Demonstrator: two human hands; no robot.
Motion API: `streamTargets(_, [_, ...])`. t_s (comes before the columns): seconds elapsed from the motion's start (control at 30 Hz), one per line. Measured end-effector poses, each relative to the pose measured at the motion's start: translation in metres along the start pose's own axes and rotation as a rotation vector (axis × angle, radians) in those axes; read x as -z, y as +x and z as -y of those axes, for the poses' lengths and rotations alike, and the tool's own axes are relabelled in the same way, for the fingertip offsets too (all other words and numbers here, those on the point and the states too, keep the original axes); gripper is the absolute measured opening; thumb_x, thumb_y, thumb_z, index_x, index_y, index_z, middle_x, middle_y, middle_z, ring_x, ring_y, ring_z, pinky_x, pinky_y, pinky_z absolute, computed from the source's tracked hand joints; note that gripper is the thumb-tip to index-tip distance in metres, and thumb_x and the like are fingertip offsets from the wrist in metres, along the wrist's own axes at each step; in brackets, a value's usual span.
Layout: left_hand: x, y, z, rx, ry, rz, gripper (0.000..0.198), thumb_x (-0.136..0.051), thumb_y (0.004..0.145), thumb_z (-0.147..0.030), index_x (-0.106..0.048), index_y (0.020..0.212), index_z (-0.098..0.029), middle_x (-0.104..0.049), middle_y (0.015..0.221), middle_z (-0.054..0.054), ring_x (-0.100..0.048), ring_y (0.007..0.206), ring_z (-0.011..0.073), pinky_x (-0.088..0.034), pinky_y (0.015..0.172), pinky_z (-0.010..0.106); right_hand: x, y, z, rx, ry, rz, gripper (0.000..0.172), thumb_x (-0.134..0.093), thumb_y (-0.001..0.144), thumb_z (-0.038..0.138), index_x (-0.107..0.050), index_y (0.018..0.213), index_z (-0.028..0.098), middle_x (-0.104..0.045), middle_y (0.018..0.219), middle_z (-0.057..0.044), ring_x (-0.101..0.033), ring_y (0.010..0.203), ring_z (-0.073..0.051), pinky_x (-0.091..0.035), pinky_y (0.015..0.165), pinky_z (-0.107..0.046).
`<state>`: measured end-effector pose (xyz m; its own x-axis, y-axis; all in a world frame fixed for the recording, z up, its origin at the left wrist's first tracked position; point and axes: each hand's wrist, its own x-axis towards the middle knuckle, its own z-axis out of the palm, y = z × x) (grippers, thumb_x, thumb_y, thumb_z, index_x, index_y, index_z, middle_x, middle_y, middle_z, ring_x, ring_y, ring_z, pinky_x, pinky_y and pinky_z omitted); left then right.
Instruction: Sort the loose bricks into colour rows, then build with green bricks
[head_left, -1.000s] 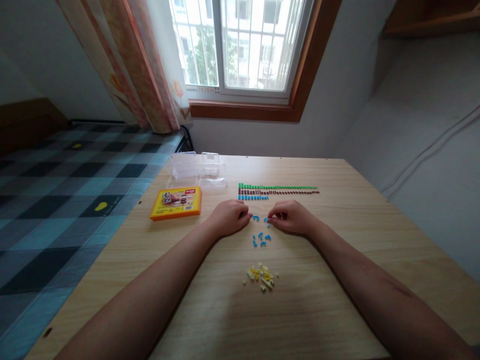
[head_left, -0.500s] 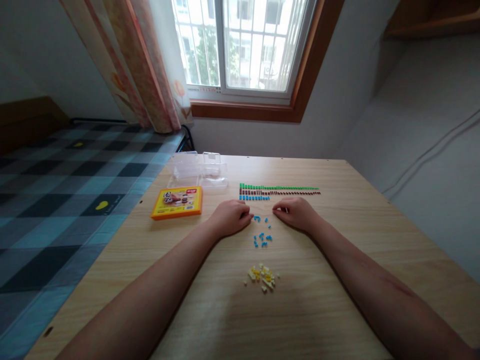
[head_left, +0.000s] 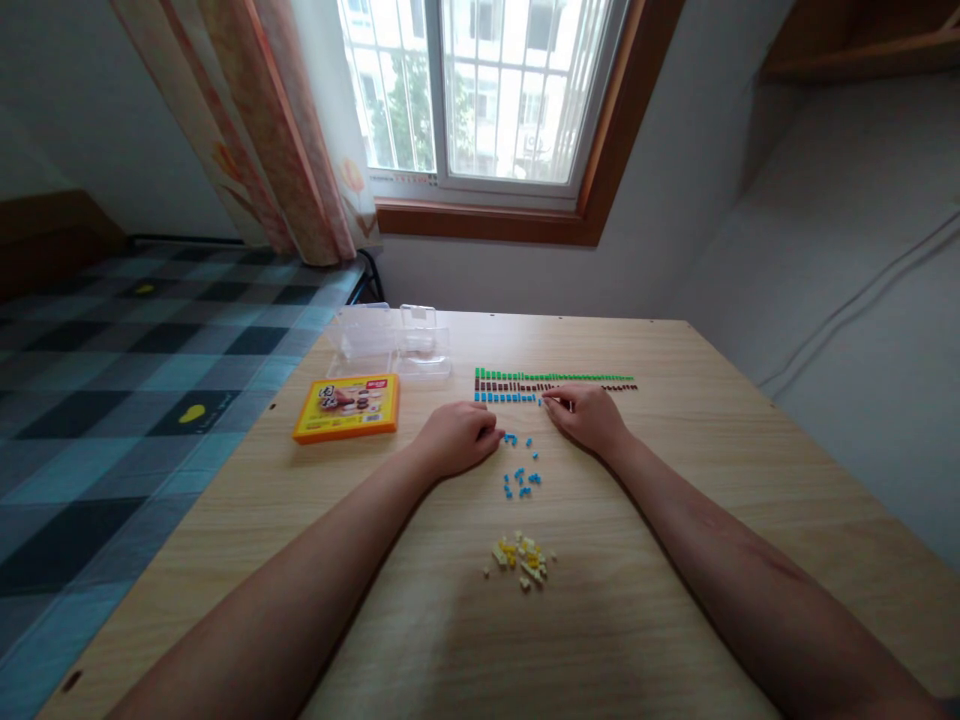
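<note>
My right hand (head_left: 589, 415) is at the right end of a row of small blue building bricks (head_left: 506, 398), its thumb and fingertips pinched at a tiny blue brick (head_left: 540, 402). Curled on the table, my left hand (head_left: 457, 437) rests just left of some loose blue bricks (head_left: 511, 439); whatever its fingers may hold is hidden. Nearer to me lies another scatter of blue bricks (head_left: 520, 483). Behind the blue row run a brown row (head_left: 510, 386) and a green row (head_left: 525, 376), and my right hand covers part of the brown one.
A pile of cream and yellow bricks (head_left: 525, 558) lies on the near part of the wooden table (head_left: 480, 660). At the back left are clear plastic boxes (head_left: 390, 345) and a yellow-orange box (head_left: 349, 407). A checked bed (head_left: 150, 400) adjoins the left side.
My right hand has moved slightly left and farther back, to the end of the blue row, with a blue brick at its fingertips. My left hand stays put. The view has shifted slightly.
</note>
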<state>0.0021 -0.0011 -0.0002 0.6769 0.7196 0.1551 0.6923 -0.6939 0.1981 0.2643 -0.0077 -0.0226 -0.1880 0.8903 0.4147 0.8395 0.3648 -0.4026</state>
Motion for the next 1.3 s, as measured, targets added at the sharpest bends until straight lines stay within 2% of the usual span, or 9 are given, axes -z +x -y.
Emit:
streamTargets(0.13, [-0.001, 0.000, 0.001, -0.009, -0.001, -0.001, 0.033, -0.051, 0.094, -0.036, -0.061, 0.068, -0.019, -0.069, 0.079, 0.005, -0.060, 0.075, 0.0183, -0.038, 0.066, 0.031, 0.000, 0.000, 0.004, -0.001, -0.064, 0.038, 0.022, -0.062, 0.093, 0.032, -0.082, 0.097, 0.025, -0.078, 0.084, -0.004, -0.067, 0.074, -0.018, -0.048, 0.070, -0.028])
streamTargets(0.33, [-0.001, 0.000, 0.002, -0.012, 0.001, -0.002, 0.034, -0.051, 0.094, -0.037, -0.063, 0.068, -0.019, -0.069, 0.079, 0.005, -0.060, 0.076, 0.0185, -0.039, 0.066, 0.031, -0.001, 0.003, 0.000, 0.017, -0.039, 0.061, 0.023, -0.060, 0.097, 0.031, -0.082, 0.099, 0.026, -0.080, 0.098, -0.004, -0.071, 0.089, -0.020, -0.051, 0.081, -0.029])
streamTargets(0.57, [-0.001, 0.000, 0.001, -0.014, 0.006, 0.000, 0.033, -0.052, 0.094, -0.037, -0.064, 0.068, -0.019, -0.068, 0.079, 0.006, -0.060, 0.076, 0.0190, -0.040, 0.067, 0.031, -0.003, 0.004, -0.006, 0.048, 0.022, 0.071, 0.023, -0.059, 0.098, 0.028, -0.081, 0.107, 0.027, -0.079, 0.110, -0.005, -0.072, 0.097, -0.023, -0.054, 0.088, -0.033])
streamTargets(0.83, [0.001, 0.000, 0.000, -0.005, -0.007, 0.012, 0.032, -0.052, 0.094, -0.036, -0.064, 0.068, -0.019, -0.068, 0.079, 0.006, -0.059, 0.075, 0.0189, -0.041, 0.068, 0.030, -0.002, 0.004, -0.004, 0.046, -0.013, 0.096, 0.022, -0.059, 0.099, 0.030, -0.081, 0.103, 0.026, -0.079, 0.107, -0.005, -0.072, 0.096, -0.023, -0.054, 0.088, -0.033])
streamTargets(1.3, [-0.002, 0.000, 0.002, -0.016, -0.015, -0.004, 0.033, -0.053, 0.093, -0.036, -0.062, 0.067, -0.019, -0.067, 0.078, 0.005, -0.059, 0.074, 0.0191, -0.039, 0.066, 0.031, -0.003, 0.004, -0.006, 0.047, 0.023, 0.064, 0.023, -0.060, 0.098, 0.028, -0.081, 0.106, 0.027, -0.079, 0.110, -0.005, -0.073, 0.100, -0.024, -0.055, 0.091, -0.035])
